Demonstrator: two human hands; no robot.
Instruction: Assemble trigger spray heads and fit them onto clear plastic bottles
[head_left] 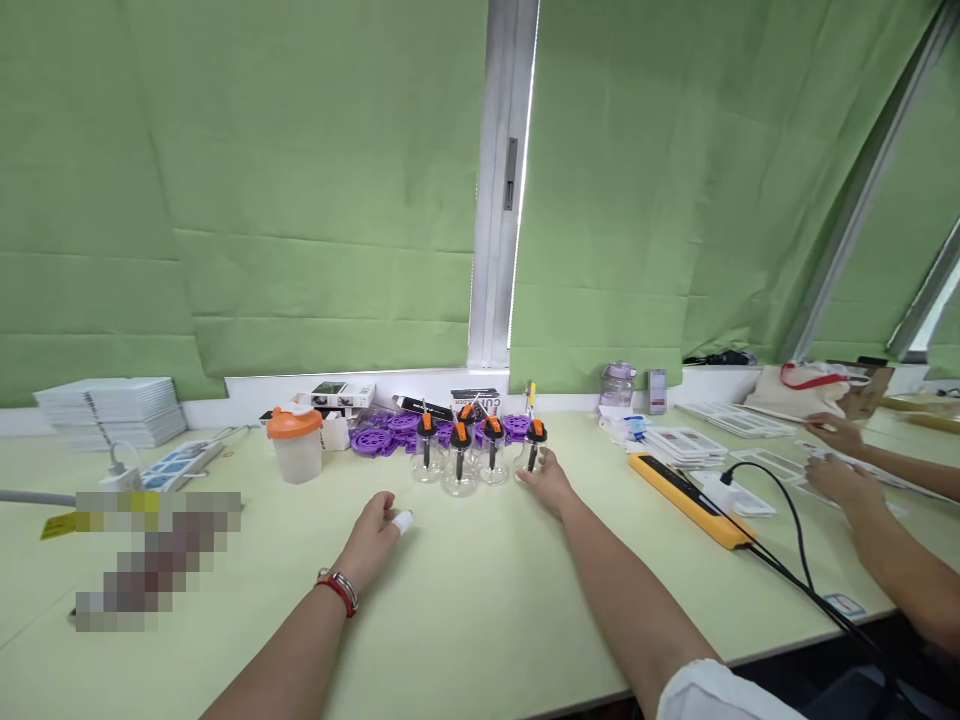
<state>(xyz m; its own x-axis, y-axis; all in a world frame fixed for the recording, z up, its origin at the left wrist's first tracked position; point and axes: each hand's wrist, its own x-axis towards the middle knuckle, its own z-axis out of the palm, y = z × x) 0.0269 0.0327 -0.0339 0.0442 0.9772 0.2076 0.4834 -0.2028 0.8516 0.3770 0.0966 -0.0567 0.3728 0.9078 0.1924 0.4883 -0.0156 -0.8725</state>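
Several small clear rounded bottles with black-and-orange tops stand upright close together on the table, with dark stems showing inside. My right hand is closed around the lower part of the rightmost bottle, its fingers partly hidden behind it. My left hand is nearer to me, left of the group and touching no bottle. Its fingers are loosely bent and apart with nothing in them, and one tip has a white wrap. Purple plastic parts lie behind the bottles.
An orange-lidded tub stands to the left, near a white power strip and stacked white sheets. On the right lie a yellow power strip with cables and white frames. Another person's hands are at far right.
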